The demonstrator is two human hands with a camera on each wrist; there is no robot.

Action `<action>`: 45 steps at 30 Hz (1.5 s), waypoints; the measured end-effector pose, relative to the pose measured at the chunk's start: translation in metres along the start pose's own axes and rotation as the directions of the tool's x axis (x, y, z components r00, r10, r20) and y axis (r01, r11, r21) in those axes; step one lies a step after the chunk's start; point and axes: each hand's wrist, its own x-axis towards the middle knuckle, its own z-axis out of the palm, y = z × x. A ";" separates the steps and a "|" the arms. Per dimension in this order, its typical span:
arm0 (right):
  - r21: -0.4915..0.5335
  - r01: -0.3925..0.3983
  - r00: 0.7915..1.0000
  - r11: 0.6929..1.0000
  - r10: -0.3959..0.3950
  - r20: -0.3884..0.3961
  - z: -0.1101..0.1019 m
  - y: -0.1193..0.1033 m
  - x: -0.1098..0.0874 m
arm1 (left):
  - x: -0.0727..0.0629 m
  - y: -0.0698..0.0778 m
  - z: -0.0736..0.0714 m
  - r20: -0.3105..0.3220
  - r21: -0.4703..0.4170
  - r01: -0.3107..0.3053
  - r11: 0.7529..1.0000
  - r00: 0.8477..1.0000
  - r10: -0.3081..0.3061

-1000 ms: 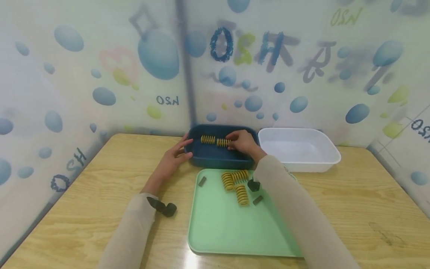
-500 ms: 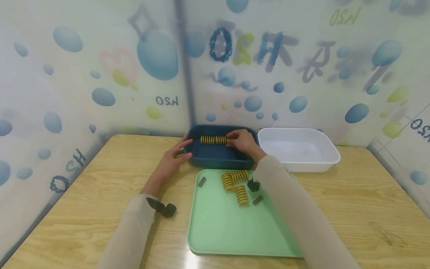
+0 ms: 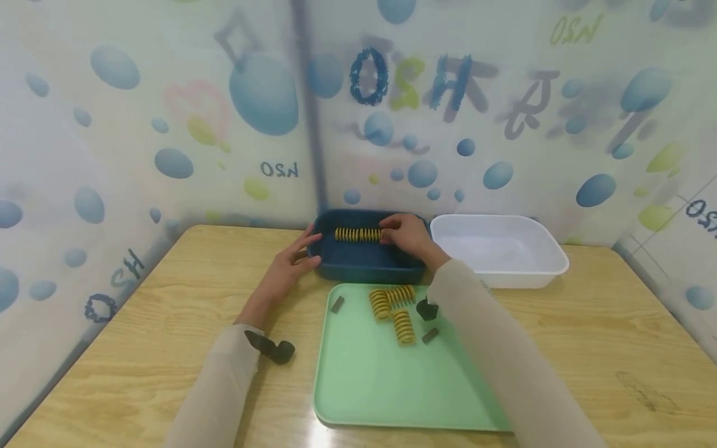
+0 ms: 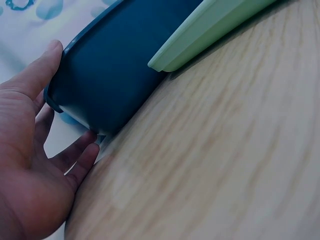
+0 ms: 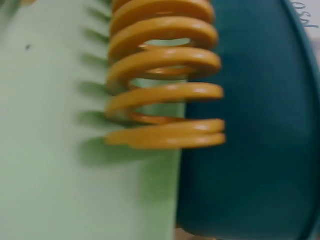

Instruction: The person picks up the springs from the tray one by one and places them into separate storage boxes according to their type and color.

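Two yellow coil springs lie end to end in a row inside the dark blue bin. My right hand reaches into the bin, thumb and fingers at the right end of the row, pinching the right-hand spring; the fingertips partly hide that end. At the bin's left end, my left hand holds the rim, two digits reaching over it. In the left wrist view its thumb meets the rim of the bin, with other fingers lower down against the outside.
In front of the bin, a green tray bears several yellow springs and small dark grey pieces. A large yellow spring fills the right wrist view. To the right stands a white bin on the wooden table.
The right-hand spring has slid left, closing the gap to the other spring. My right hand has shifted very slightly; the left hand holds its place on the bin.
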 end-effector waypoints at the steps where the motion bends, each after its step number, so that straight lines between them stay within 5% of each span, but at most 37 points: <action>1: 0.001 0.005 1.000 1.000 -0.005 0.004 -0.002 -0.001 -0.001 | 0.000 0.000 0.000 0.002 0.000 -0.004 1.000 1.000 0.004; 22: 0.081 0.125 0.988 0.989 -0.131 0.077 -0.045 -0.017 -0.043 | -0.004 -0.003 -0.002 -0.004 0.009 0.001 1.000 1.000 -0.001; 30: 0.102 0.198 0.976 0.975 -0.206 0.074 -0.066 -0.015 -0.082 | -0.002 -0.001 -0.001 0.009 0.011 -0.025 1.000 1.000 0.025; 45: 0.126 0.203 0.975 0.971 -0.212 0.065 -0.086 0.012 -0.152 | -0.003 0.002 0.000 0.000 0.016 -0.015 1.000 1.000 0.015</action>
